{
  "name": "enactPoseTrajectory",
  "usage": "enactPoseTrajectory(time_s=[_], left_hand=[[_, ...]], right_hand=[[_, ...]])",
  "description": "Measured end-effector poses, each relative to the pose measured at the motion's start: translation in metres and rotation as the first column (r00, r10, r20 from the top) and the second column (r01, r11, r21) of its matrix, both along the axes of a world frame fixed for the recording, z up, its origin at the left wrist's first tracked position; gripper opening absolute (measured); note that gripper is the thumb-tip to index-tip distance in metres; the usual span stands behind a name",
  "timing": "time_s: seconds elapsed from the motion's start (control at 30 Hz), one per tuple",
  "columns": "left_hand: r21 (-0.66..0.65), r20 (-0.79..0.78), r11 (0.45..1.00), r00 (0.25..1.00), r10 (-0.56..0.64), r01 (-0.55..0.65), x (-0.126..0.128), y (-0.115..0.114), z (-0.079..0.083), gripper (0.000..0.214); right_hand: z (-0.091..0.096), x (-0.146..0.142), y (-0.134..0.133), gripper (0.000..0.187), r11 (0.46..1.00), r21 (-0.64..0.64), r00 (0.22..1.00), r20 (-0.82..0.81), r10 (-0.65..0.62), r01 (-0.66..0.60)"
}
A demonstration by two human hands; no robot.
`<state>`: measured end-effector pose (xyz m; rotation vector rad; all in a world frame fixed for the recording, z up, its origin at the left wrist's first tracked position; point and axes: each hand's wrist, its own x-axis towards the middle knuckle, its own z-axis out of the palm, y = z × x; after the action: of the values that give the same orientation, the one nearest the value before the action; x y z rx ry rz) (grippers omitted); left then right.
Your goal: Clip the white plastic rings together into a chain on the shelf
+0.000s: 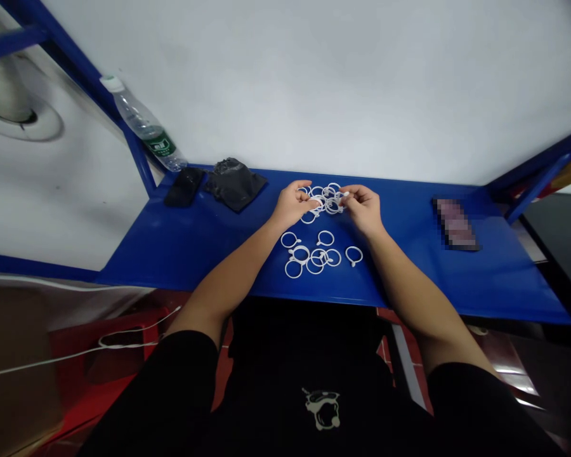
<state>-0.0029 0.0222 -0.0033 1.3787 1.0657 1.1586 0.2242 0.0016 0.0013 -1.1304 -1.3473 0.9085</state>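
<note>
Two groups of white curtain rings with small eyelets lie on the blue tabletop (171, 254). At the far group, my left hand (290, 204) is closed with its thumb and fingers on a white curtain ring (320, 202); its index finger stretches forward. Facing it from the right, my right hand (364, 208) pinches another ring, partly hidden by the fingers. More rings overlap between the two hands. Nearer to me lies the second group, with some overlapping rings (315, 261) and a single ring (354, 255) apart on the right.
A black pouch (236, 185) and a dark flat object (184, 186) lie at the back left, beside a clear bottle (145, 124) leaning in the corner. On the right is a blurred-out flat object (455, 224). A red stool (118, 355) and white cable stand below left.
</note>
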Motion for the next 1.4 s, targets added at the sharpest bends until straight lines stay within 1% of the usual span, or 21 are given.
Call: enactPoseTrajectory(time_s=[0.1, 0.2, 0.3, 0.4, 0.47, 0.53, 0.63, 0.7, 0.77, 0.93, 1.0, 1.1, 1.2, 1.3, 1.4], left_hand=[[-0.078, 0.061, 0.997, 0.998, -0.004, 0.009, -0.001, -0.003, 0.006, 0.05], [-0.125, 0.088, 0.992, 0.996, -0.012, 0.023, -0.001, -0.005, 0.01, 0.041], [-0.148, 0.094, 0.988, 0.995, -0.019, 0.033, -0.001, -0.004, 0.01, 0.034], [-0.155, 0.141, 0.987, 0.99, -0.017, 0.039, -0.003, 0.0, 0.007, 0.02], [-0.12, 0.167, 0.991, 0.986, -0.031, 0.051, -0.005, 0.002, 0.005, 0.015], [-0.048, 0.155, 0.997, 0.986, -0.055, 0.064, -0.007, 0.004, 0.003, 0.015], [0.029, 0.127, 0.997, 0.989, -0.076, 0.073, -0.007, 0.002, 0.003, 0.021], [0.035, 0.136, 0.997, 0.988, -0.068, 0.064, -0.005, 0.001, 0.002, 0.028], [0.031, 0.141, 0.998, 0.989, -0.054, 0.051, -0.004, 0.001, 0.001, 0.03], [0.073, 0.091, 0.997, 0.996, -0.002, -0.004, -0.004, 0.007, -0.004, 0.017], [0.091, 0.079, 0.995, 0.996, 0.035, -0.042, -0.004, 0.009, -0.006, 0.017], [0.082, 0.08, 0.995, 0.995, 0.055, -0.061, -0.004, 0.01, -0.007, 0.016], [0.068, 0.099, 0.996, 0.994, 0.053, -0.06, -0.005, 0.01, -0.006, 0.012], [0.066, 0.112, 0.995, 0.991, 0.068, -0.076, -0.006, 0.009, -0.004, 0.014], [0.066, 0.104, 0.995, 0.992, 0.073, -0.08, -0.006, 0.008, -0.002, 0.016]], right_hand=[[0.003, -0.001, -0.003, 0.014, 1.0, -0.027, 0.999, -0.03, 0.011, -0.011], [0.005, -0.002, -0.005, 0.014, 0.999, -0.031, 0.998, -0.05, 0.034, -0.036], [0.005, -0.002, -0.005, 0.015, 0.999, -0.029, 0.998, -0.049, 0.041, -0.043], [0.004, 0.0, -0.003, 0.016, 0.998, -0.035, 0.998, -0.042, 0.042, -0.043], [0.003, 0.001, -0.002, 0.018, 0.998, -0.044, 0.998, -0.038, 0.045, -0.046], [0.003, 0.002, -0.002, 0.019, 0.998, -0.047, 0.998, -0.028, 0.051, -0.052], [0.002, 0.002, -0.001, 0.017, 0.998, -0.036, 0.998, -0.008, 0.056, -0.056], [0.002, 0.002, -0.001, 0.014, 0.999, -0.028, 0.999, -0.015, 0.044, -0.044], [0.003, 0.002, -0.001, 0.011, 0.999, -0.025, 0.999, -0.035, 0.026, -0.027], [0.006, 0.001, -0.001, 0.01, 1.0, -0.006, 0.999, -0.047, 0.012, -0.012], [0.006, 0.002, -0.001, 0.011, 1.0, 0.004, 0.999, -0.033, 0.007, -0.007], [0.005, 0.003, 0.0, 0.016, 1.0, 0.015, 1.0, 0.009, -0.005, 0.005], [0.004, 0.005, -0.001, 0.019, 0.999, 0.04, 0.996, 0.088, -0.015, 0.012], [0.005, 0.006, -0.003, 0.022, 0.988, 0.155, 0.974, 0.221, -0.057, 0.023], [0.006, 0.006, -0.007, 0.025, 0.957, 0.289, 0.921, 0.373, -0.114, 0.002]])
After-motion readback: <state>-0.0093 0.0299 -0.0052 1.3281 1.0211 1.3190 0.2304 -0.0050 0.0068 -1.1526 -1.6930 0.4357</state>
